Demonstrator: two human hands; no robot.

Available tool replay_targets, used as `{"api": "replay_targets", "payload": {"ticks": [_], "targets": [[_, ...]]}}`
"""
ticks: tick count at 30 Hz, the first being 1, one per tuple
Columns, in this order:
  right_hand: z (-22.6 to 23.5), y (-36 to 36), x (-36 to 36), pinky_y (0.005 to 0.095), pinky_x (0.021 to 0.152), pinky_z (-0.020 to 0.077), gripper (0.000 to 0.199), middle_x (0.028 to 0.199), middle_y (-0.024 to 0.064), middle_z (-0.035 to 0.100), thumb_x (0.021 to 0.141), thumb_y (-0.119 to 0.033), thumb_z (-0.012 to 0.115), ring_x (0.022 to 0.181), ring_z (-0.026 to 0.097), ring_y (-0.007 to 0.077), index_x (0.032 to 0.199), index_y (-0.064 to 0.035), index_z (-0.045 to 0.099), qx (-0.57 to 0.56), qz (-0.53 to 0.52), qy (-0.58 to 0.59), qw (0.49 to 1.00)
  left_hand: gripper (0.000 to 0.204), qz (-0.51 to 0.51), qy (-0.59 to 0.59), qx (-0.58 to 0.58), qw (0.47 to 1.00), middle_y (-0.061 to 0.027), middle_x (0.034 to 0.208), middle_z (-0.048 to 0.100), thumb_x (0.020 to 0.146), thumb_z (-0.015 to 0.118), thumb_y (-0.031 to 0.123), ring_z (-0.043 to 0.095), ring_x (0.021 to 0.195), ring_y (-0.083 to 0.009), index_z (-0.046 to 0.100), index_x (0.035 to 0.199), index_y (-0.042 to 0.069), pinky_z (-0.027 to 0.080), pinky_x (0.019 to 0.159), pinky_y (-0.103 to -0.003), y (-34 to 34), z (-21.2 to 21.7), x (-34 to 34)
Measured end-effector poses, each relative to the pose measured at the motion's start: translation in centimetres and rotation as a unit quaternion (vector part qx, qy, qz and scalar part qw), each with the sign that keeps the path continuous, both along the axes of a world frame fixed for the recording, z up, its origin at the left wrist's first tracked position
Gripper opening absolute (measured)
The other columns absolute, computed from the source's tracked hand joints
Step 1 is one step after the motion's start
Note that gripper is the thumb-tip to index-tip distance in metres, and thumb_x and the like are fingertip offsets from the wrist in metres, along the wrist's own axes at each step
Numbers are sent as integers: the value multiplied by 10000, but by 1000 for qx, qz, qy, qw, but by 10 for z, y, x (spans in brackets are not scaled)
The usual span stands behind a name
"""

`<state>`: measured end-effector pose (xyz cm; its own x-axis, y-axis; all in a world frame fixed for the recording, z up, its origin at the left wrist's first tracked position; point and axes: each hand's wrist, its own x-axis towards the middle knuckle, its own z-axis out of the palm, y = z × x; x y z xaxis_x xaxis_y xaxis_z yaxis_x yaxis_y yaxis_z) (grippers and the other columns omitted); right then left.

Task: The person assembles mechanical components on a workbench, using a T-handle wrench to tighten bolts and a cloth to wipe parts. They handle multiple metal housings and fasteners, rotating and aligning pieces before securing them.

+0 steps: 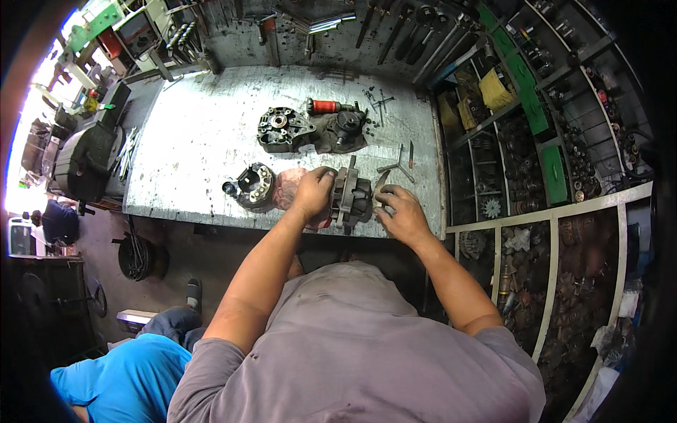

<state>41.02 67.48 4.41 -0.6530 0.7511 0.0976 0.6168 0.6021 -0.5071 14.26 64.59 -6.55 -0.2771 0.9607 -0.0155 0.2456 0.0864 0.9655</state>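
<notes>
A grey, ribbed metal alternator part (348, 197) stands on edge near the front of the bench. My left hand (314, 190) is closed on its left side, over a pinkish rag (288, 187). On the other side, my right hand (403, 213) has its fingers bent around a thin, dark, blade-like piece (383, 183), close against the part. How far the fingers reach around the piece is partly hidden. Left of the rag lies a round metal housing (255, 187) with a ring of light-coloured segments.
Farther back on the workbench (190, 127) lie a cast housing (282, 129), a red-bodied air tool (326, 106), a dark round part (348, 123) and a T-handled wrench (399, 166). Shelves of parts (518, 243) line the right. A person in blue (130, 381) is at lower left.
</notes>
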Motion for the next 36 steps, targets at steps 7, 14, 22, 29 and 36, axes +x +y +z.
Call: {"api": "replay_targets", "payload": {"ticks": [7, 14, 22, 29, 36], "targets": [[-12, -9, -12, 489, 1042, 533, 514, 1275, 200, 662, 880, -134, 819, 1175, 662, 425, 1354, -1, 672, 68, -32, -74, 994, 325, -6, 13, 13, 1000, -107, 825, 673, 1066, 567, 241, 601, 800, -177, 707, 1111, -49, 510, 771, -370, 2, -2, -1], [-28, 29, -20, 509, 997, 555, 480, 1160, 278, 720, 851, -158, 813, 1114, 694, 461, 1258, 44, 658, -89, -7, -200, 976, 401, -19, 16, -28, 999, -284, 1079, 763, 1035, 567, 296, 740, 1038, -408, 736, 1165, -44, 548, 945, -453, 2, 4, -3], [3, 58, -57, 484, 840, 617, 252, 1042, 277, 784, 803, -160, 767, 983, 771, 425, 963, 29, 812, -195, 95, -404, 889, 431, -13, 59, 3, 998, -254, 1012, 762, 1064, 564, 316, 721, 943, -297, 714, 1187, -69, 543, 886, -423, 2, 5, -3], [-16, 44, -40, 495, 806, 609, 266, 1025, 289, 773, 746, -75, 673, 950, 774, 408, 950, 48, 793, -210, -17, -260, 942, 384, -20, 20, -21, 999, -249, 1010, 765, 1050, 596, 289, 730, 952, -301, 723, 1167, -55, 548, 881, -416, 2, 16, 0], [-37, 57, -24, 460, 700, 586, 274, 832, 283, 756, 733, -126, 737, 764, 746, 378, 890, 97, 766, -300, -22, -268, 915, 396, -33, 70, 9, 997, -253, 1087, 774, 1051, 615, 318, 747, 1036, -383, 736, 1194, -31, 556, 930, -439, 3, 40, 19]]}}
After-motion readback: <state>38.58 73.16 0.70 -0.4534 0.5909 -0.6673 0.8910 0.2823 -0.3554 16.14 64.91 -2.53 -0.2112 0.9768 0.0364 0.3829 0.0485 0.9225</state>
